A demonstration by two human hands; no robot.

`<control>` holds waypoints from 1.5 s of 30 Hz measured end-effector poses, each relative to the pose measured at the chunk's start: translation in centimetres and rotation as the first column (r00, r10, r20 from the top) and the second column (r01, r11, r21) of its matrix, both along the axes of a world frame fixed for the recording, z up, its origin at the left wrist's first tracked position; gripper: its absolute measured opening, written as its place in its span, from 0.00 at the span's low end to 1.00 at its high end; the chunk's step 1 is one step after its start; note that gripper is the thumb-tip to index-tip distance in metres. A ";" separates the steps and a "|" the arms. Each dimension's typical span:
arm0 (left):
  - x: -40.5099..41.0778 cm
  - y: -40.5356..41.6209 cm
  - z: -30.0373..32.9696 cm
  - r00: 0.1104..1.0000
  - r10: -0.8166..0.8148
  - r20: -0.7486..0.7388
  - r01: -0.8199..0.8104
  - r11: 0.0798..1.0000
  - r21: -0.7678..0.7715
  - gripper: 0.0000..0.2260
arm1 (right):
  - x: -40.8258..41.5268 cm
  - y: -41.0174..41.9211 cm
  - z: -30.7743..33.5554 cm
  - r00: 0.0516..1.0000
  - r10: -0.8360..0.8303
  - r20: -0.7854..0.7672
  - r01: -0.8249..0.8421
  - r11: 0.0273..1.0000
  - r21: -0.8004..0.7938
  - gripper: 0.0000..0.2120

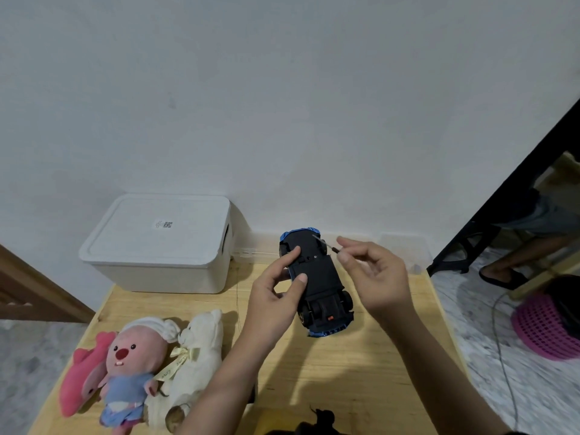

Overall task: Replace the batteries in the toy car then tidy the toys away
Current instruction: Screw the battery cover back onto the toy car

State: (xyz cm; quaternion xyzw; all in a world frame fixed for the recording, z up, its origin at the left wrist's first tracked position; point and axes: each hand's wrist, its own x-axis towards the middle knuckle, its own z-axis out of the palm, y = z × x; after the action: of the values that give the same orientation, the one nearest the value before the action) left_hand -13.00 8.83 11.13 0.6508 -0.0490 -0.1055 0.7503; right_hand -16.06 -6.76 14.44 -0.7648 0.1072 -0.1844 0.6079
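Fingers [298,279] around upturned toy car [320,277]

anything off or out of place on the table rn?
Nothing stands out. The toy car is belly-up, but on purpose: the left hand steadies it while the right hand holds a small screwdriver at its underside. Plush toys lie in a loose pile; the white box is lidded.

Head camera, close above table [361,372], facing forward-down toward wall [282,89]
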 end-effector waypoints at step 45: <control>0.6 -2.6 -11.3 0.955 -0.244 -0.168 0.241 0.311 0.919 0.39 | -4.5 0.2 -12.2 0.906 -0.326 -0.269 0.342 0.939 0.013 0.03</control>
State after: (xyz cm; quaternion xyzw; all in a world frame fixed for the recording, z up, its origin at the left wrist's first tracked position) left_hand -12.38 6.27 -0.15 0.9455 -0.0782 -0.2247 0.2222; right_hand -20.55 -6.54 2.28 -0.7342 0.3218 -0.1795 0.5702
